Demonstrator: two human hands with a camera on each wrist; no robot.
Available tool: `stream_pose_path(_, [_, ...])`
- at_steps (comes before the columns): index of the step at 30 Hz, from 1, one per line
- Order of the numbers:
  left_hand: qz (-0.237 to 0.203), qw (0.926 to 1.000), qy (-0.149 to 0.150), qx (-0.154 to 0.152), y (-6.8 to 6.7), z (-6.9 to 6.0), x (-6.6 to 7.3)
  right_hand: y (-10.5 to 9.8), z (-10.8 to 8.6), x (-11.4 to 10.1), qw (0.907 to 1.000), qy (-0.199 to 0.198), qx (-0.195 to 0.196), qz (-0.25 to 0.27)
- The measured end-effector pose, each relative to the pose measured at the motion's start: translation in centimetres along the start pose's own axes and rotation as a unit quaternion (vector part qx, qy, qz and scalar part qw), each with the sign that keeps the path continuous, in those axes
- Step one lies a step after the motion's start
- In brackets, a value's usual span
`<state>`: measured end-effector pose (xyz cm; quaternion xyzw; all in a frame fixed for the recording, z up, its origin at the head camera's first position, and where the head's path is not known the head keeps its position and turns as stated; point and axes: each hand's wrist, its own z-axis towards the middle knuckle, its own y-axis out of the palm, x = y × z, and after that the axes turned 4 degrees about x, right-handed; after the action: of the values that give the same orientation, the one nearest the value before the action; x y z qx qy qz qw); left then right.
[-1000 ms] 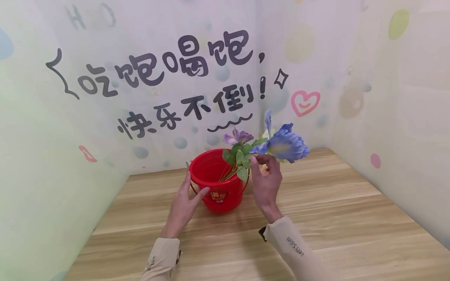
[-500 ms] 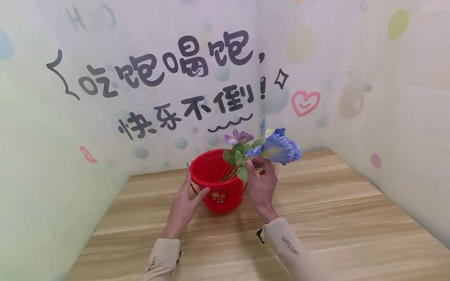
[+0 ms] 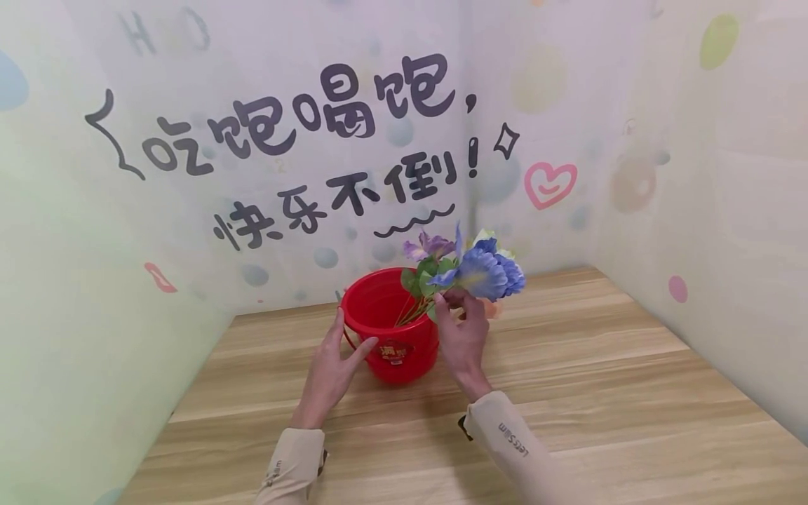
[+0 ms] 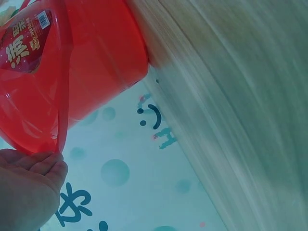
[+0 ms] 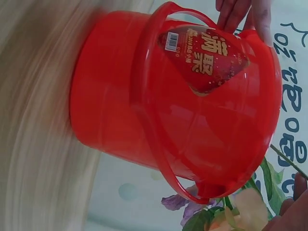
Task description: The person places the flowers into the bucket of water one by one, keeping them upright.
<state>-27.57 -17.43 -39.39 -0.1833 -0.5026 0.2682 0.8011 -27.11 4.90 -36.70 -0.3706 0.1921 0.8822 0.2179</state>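
Note:
A red plastic bucket [image 3: 398, 351] with a red handle [image 5: 159, 159] stands upright on the table. My left hand [image 3: 327, 379] holds its left side, fingers at the rim and thumb across the front; in the left wrist view the left fingertips [image 4: 50, 166] meet the rim beside the handle. At the bucket's right rim, my right hand [image 3: 463, 337] pinches the stem of a large blue artificial flower [image 3: 482, 273]. A thin stem [image 5: 288, 159] runs to that hand in the right wrist view. A purple flower [image 3: 431, 245] with green leaves [image 3: 424, 275] leans out over the rim; stems reach inside.
The wood-grain table [image 3: 600, 393] spreads around the bucket. Printed walls [image 3: 303, 63] with dark lettering enclose it at the back and sides. A peach-coloured flower [image 5: 243, 209] hangs by the right side of the bucket, and a pale yellow-green bloom [image 3: 486, 237] shows behind the blue one.
My right hand has shifted left and slightly down, bringing the blue flower closer to the purple one and the bucket's rim. The left hand and the bucket stay in place.

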Motion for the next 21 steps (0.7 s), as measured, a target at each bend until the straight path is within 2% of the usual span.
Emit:
stream_pose_path(12, [-0.001, 1.0000, 0.000, 0.001, -0.1, -0.2, -0.1, 0.6, -0.5, 0.7, 1.0000, 0.008, -0.005, -0.003])
stream_pose_path(21, [-0.004, 1.0000, 0.004, 0.001, -0.1, -0.2, 0.0, 0.9, -0.7, 1.5, 0.9994, 0.018, -0.009, 0.030])
